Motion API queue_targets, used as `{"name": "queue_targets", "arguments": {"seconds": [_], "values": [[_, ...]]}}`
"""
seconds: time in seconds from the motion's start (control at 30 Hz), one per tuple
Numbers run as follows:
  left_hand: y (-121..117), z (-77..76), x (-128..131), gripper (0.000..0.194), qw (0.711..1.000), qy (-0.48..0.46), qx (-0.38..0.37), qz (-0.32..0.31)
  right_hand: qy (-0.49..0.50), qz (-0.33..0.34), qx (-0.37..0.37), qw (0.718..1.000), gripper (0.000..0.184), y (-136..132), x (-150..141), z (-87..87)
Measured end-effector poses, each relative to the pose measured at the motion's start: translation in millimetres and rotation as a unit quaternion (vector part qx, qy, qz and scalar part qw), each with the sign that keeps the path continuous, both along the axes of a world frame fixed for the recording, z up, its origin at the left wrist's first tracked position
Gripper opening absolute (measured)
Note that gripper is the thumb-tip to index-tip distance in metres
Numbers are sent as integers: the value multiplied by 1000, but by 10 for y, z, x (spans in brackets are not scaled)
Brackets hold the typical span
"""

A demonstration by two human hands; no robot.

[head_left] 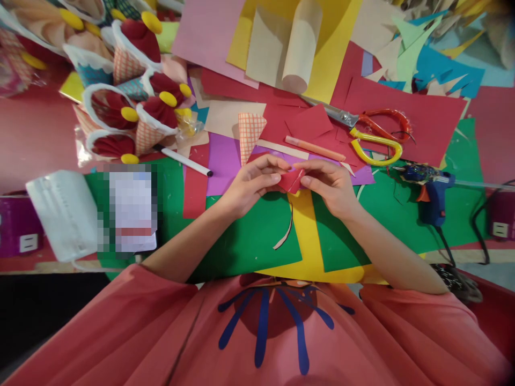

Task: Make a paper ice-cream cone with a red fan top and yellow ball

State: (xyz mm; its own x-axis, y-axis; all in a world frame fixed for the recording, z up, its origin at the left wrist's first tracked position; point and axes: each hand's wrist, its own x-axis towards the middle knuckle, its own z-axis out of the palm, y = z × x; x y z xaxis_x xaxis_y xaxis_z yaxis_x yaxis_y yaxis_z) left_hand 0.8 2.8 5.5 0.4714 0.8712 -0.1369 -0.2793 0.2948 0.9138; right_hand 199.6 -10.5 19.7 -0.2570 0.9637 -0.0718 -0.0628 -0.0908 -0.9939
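Between my two hands is a small folded red piece [290, 181], which looks like the red sheet material on the table. My left hand [255, 182] pinches its left end between thumb and fingers. On the other end, the thumb and fingertips of my right hand [330, 185] are closed. A checked orange-and-white cone [250, 133] lies just beyond my left hand. Past my right hand rests an orange marker [316, 148]. A thin pale strip [285, 236] curls on the green sheet [249, 236] below the hands.
Scissors [358, 120] with red and yellow handles lie at right, above a blue glue gun [432, 193]. Several decorated cones [155, 115] crowd the upper left. A white marker [187, 162], a blurred-screen phone [132, 209], a white box [62, 214] and a beige roll [302, 48] are around.
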Motion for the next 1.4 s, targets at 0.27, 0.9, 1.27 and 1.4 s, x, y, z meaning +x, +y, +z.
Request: {"name": "queue_targets", "arguments": {"seconds": [0.27, 0.9, 1.27, 1.4], "values": [[-7, 10, 2, 25, 1000, -3, -3, -28, 12, 15, -6, 1000, 30, 0, 5, -15], [-104, 4, 51, 48, 963, 126, 216, 103, -1, -57, -11, 998, 41, 1, -32, -22], [-94, -21, 41, 34, 949, 187, 240, 85, -7, -25, 41, 999, 36, -23, -34, -34], [-106, -91, 51, 42, 946, 167, 255, 110, 2, -13, 52, 999, 33, -26, -31, -30]]}}
